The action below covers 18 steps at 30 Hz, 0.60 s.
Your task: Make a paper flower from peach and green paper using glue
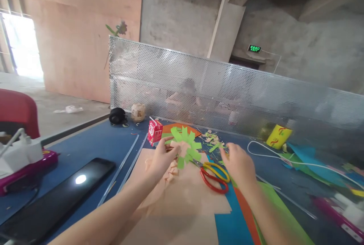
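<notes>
My left hand (161, 158) pinches a paper craft flower (186, 144) with green fringed petals and a peach centre, holding it just above a peach paper sheet (182, 207). To its right my right hand (239, 163) hovers over the table with fingers curled loosely, nothing visible in it. Scissors (213, 175) with one yellow and one red handle lie on the paper between the two hands, blades pointing toward the flower.
A red juice carton (155, 131) stands behind the flower, with paper scraps (213, 141) beside it. Blue, orange and green sheets (241, 214) lie under my right arm. A dark phone (59, 195) lies left. A perforated metal screen (227, 93) edges the blue table; a yellow cup (278, 136) and white cable (284, 158) sit right.
</notes>
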Each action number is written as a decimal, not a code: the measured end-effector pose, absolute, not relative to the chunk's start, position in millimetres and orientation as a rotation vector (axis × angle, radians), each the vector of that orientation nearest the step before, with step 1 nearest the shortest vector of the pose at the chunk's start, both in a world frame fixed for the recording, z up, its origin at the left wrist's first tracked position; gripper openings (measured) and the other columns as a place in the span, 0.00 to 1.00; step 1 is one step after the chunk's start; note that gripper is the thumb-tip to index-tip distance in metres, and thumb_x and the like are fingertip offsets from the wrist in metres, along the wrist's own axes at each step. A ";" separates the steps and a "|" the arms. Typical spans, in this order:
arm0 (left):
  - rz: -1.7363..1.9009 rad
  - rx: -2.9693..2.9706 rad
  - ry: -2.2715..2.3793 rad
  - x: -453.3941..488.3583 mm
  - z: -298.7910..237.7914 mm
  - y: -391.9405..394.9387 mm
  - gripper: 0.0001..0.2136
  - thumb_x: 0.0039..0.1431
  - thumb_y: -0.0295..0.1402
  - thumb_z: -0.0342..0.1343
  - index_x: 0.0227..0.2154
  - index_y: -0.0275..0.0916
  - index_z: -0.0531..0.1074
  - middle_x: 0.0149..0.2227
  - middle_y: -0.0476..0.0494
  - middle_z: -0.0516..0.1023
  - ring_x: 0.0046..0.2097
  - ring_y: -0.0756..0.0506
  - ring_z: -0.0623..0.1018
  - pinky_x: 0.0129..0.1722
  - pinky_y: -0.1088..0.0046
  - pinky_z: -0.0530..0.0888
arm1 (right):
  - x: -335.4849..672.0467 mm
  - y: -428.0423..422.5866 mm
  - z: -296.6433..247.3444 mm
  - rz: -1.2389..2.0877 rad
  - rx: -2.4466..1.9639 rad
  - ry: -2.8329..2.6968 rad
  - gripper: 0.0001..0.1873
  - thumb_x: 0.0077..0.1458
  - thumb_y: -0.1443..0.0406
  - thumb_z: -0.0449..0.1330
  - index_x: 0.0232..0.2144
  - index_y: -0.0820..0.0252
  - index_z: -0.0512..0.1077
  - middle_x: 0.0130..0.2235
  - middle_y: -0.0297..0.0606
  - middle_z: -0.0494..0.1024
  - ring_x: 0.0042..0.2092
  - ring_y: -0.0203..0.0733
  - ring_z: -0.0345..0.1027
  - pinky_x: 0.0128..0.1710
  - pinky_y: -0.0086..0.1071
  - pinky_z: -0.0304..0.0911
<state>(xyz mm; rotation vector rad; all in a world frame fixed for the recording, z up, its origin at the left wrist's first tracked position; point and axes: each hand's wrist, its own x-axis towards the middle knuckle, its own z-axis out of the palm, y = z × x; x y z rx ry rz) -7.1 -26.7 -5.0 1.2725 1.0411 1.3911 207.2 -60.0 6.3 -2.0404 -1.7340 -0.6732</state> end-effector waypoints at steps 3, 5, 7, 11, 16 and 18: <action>1.402 1.262 1.017 -7.9 -3.1 -28.6 0.19 0.45 0.32 0.54 0.41 0.35 0.58 0.23 0.51 0.67 0.28 0.51 0.71 0.26 0.76 0.68 | 158.8 -73.5 7.8 -0.822 -1.433 -2.099 0.19 0.50 0.61 0.48 0.43 0.66 0.63 0.45 0.49 0.67 0.46 0.49 0.59 0.44 0.40 0.56; 1.409 1.242 0.985 -8.2 -3.5 -28.5 0.21 0.45 0.32 0.54 0.43 0.34 0.57 0.24 0.51 0.67 0.28 0.51 0.71 0.27 0.76 0.68 | 136.0 -76.6 1.8 -0.989 -1.279 -2.178 0.22 0.48 0.64 0.50 0.47 0.65 0.60 0.49 0.50 0.64 0.48 0.53 0.56 0.46 0.46 0.52; 1.415 1.219 0.984 -8.4 -4.5 -28.1 0.22 0.46 0.33 0.54 0.44 0.34 0.57 0.24 0.51 0.67 0.27 0.52 0.70 0.26 0.77 0.68 | 125.3 -73.8 -6.7 -1.175 -1.217 -2.133 0.21 0.49 0.69 0.49 0.48 0.65 0.60 0.47 0.50 0.65 0.46 0.52 0.57 0.45 0.48 0.51; 1.421 1.205 0.978 -6.2 -3.8 -31.1 0.22 0.44 0.32 0.56 0.44 0.35 0.57 0.23 0.52 0.67 0.27 0.52 0.71 0.24 0.78 0.67 | 130.4 -62.4 -15.4 -1.394 -1.178 -2.000 0.14 0.49 0.75 0.49 0.39 0.63 0.66 0.38 0.44 0.72 0.35 0.43 0.61 0.34 0.38 0.54; 1.414 1.120 0.922 2.6 0.1 -42.4 0.25 0.43 0.31 0.57 0.45 0.35 0.56 0.24 0.51 0.70 0.28 0.50 0.72 0.24 0.77 0.68 | 143.9 -61.0 -7.4 -1.395 -1.093 -1.969 0.06 0.49 0.72 0.52 0.31 0.63 0.67 0.29 0.39 0.73 0.29 0.38 0.61 0.26 0.33 0.50; 1.436 1.093 0.888 4.7 -0.3 -45.7 0.28 0.44 0.34 0.57 0.48 0.37 0.55 0.25 0.49 0.71 0.29 0.50 0.72 0.26 0.75 0.69 | 147.6 -61.8 -4.8 -1.284 -1.089 -1.972 0.06 0.49 0.73 0.52 0.30 0.63 0.67 0.30 0.39 0.73 0.30 0.38 0.62 0.28 0.33 0.52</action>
